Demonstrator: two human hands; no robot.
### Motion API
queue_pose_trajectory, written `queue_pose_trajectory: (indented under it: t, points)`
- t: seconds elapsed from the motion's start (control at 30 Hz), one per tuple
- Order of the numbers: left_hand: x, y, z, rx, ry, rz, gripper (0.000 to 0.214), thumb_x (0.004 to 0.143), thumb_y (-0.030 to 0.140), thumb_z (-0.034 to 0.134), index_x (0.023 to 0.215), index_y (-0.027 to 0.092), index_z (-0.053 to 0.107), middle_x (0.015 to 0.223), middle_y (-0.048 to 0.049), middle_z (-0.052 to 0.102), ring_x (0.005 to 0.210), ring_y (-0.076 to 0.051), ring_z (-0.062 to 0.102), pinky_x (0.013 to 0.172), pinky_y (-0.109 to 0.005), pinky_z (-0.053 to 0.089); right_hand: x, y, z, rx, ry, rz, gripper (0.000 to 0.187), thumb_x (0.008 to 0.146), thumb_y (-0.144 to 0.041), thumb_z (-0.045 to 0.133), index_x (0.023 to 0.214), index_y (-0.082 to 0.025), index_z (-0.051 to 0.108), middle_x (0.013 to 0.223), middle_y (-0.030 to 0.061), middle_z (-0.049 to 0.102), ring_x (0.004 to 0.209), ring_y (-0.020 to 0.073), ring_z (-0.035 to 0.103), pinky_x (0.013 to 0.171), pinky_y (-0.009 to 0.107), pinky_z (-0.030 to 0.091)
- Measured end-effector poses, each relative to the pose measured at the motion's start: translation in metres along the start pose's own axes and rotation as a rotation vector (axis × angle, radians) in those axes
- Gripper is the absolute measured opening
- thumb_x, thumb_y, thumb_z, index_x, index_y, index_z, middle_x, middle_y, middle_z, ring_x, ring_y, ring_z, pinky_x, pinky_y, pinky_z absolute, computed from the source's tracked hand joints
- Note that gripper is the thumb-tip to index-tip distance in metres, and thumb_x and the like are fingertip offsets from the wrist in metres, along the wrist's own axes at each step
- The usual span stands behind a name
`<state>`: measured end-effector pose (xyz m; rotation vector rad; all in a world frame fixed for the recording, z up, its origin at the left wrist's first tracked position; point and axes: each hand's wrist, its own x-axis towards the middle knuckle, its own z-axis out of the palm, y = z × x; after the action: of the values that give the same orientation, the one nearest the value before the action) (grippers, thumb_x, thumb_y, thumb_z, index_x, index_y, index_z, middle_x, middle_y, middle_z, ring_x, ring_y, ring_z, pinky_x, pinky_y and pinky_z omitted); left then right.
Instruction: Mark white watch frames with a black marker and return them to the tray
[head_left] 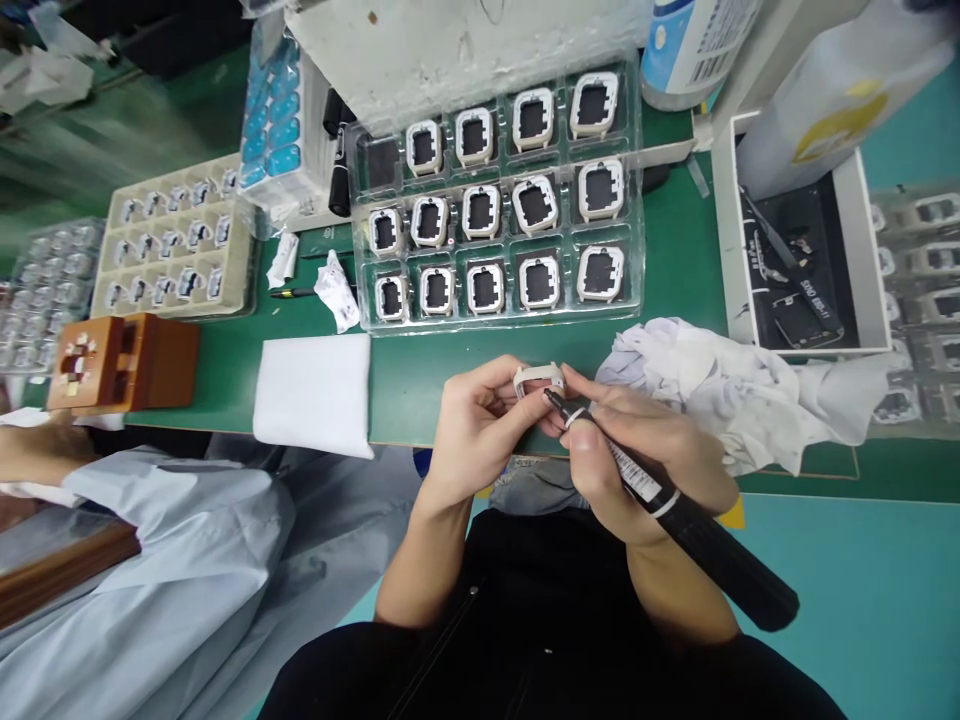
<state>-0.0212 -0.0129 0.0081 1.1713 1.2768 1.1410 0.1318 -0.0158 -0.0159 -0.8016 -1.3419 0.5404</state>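
Pinching the white frame (538, 377) firmly, the left hand (480, 425) should hold steady while the right hand (637, 455), gripping the black pen (675, 515), touches lightly.

White frame (538, 377) between both hands' fingers (487, 385)

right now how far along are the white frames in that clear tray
Fourteen white frames sit in the clear tray; whether they are already worked cannot be told. Its top-left pocket is empty. In hand: the left hand holds one frame while the right hand puts a black pen to it.
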Motion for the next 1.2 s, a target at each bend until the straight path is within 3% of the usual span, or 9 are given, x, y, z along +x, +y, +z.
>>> queue_pose_trajectory:
  t: [0.3, 0.73, 0.9, 1.07, 1.2]
  points:
    - [-0.01, -0.015, 0.004, 0.111, 0.086, 0.102, 0.021, 0.105, 0.035, 0.09, 0.09, 0.021, 0.083, 0.074, -0.0007, 0.083, 0.064, -0.014, 0.077, 0.062, -0.023, 0.063, 0.013, -0.006, -0.001, -0.141, -0.027, -0.153, 0.021, 0.093, -0.004, 0.08, 0.101, -0.023, 0.077, 0.079, -0.003, 0.081, 0.062, 0.0195, 0.082, 0.091, 0.039, 0.084]
    - [-0.009, -0.01, 0.009, 0.197, 0.116, 0.15, 0.03, 0.104, 0.041, 0.09, 0.085, 0.021, 0.079, 0.07, -0.0005, 0.081, 0.06, -0.014, 0.073, 0.056, -0.022, 0.057, 0.01, -0.005, 0.003, -0.156, 0.011, -0.119, 0.024, 0.094, -0.003, 0.079, 0.103, -0.025, 0.077, 0.083, -0.0022, 0.084, 0.07, 0.0219, 0.086, 0.092, 0.04, 0.084]
    - [-0.008, -0.009, 0.011, 0.197, 0.12, 0.18, 0.028, 0.103, 0.035, 0.091, 0.083, 0.021, 0.077, 0.068, 0.0011, 0.079, 0.057, -0.012, 0.071, 0.054, -0.02, 0.054, 0.01, -0.006, 0.001, -0.191, 0.018, -0.113, 0.021, 0.094, -0.005, 0.081, 0.099, -0.024, 0.076, 0.083, -0.0009, 0.084, 0.074, 0.0228, 0.089, 0.09, 0.035, 0.083]
    - [-0.009, -0.006, 0.012, 0.229, 0.132, 0.197, 0.029, 0.101, 0.032, 0.091, 0.08, 0.021, 0.075, 0.065, 0.0029, 0.076, 0.054, -0.01, 0.066, 0.051, -0.019, 0.051, 0.01, -0.005, 0.001, -0.227, 0.019, -0.117, 0.021, 0.096, -0.009, 0.08, 0.097, -0.029, 0.073, 0.084, -0.0043, 0.085, 0.075, 0.0242, 0.089, 0.081, 0.037, 0.084]
    - [-0.009, -0.005, 0.011, 0.227, 0.119, 0.219, 0.026, 0.101, 0.029, 0.091, 0.082, 0.02, 0.077, 0.066, 0.0029, 0.076, 0.052, -0.009, 0.065, 0.051, -0.019, 0.05, 0.006, -0.007, -0.002, -0.224, -0.01, -0.073, 0.02, 0.099, -0.008, 0.08, 0.098, -0.027, 0.074, 0.086, -0.0033, 0.085, 0.081, 0.0243, 0.091, 0.087, 0.038, 0.084]
